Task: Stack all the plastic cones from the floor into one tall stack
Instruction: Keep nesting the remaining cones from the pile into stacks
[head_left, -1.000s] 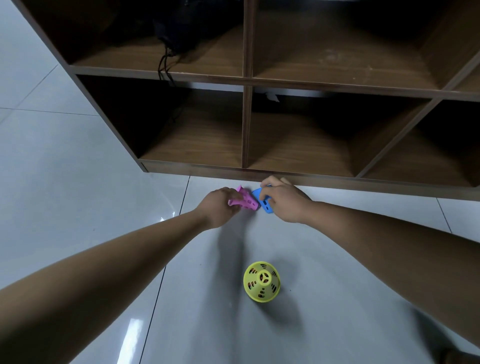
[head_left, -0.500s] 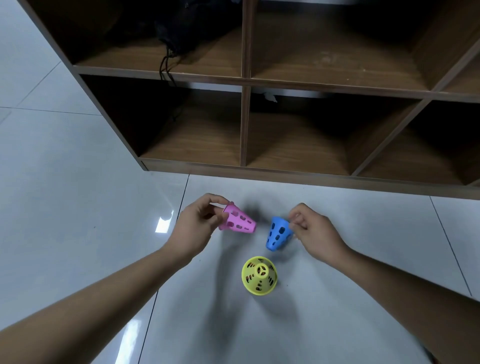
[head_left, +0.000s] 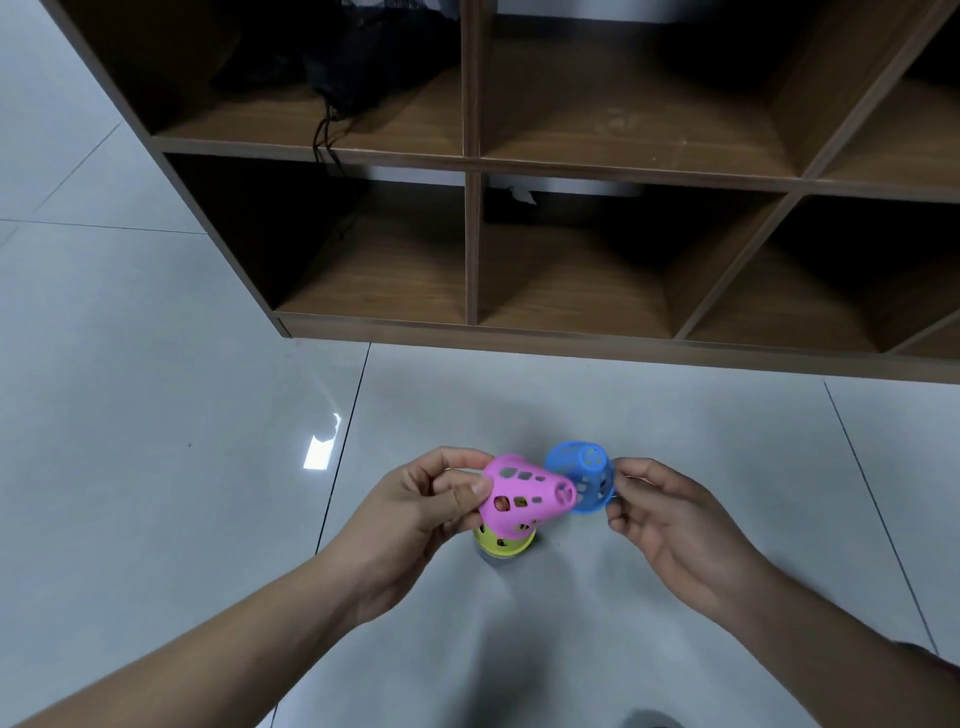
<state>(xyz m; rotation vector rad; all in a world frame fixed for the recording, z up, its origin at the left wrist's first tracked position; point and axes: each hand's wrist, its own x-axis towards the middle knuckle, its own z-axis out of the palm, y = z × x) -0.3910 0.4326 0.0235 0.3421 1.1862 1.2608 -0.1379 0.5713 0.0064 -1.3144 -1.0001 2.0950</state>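
My left hand (head_left: 415, 514) pinches the wide end of a pink perforated cone (head_left: 524, 496), which lies tilted with its narrow tip pointing right. My right hand (head_left: 670, 525) holds a blue perforated cone (head_left: 587, 480) by its rim, just right of and behind the pink tip; the two cones overlap in view. A yellow cone (head_left: 501, 543) stands on the grey floor directly beneath the pink one, mostly hidden by it.
A brown wooden cubby shelf (head_left: 571, 343) stands along the far side, its base edge a short way beyond the hands. A black bag with cords (head_left: 343, 67) sits in an upper left cubby. Grey floor tiles (head_left: 156, 415) spread to the left and right.
Both hands lifted their cones from near the shelf and drew them toward me. The pink and blue cones now sit close together above the yellow cone.
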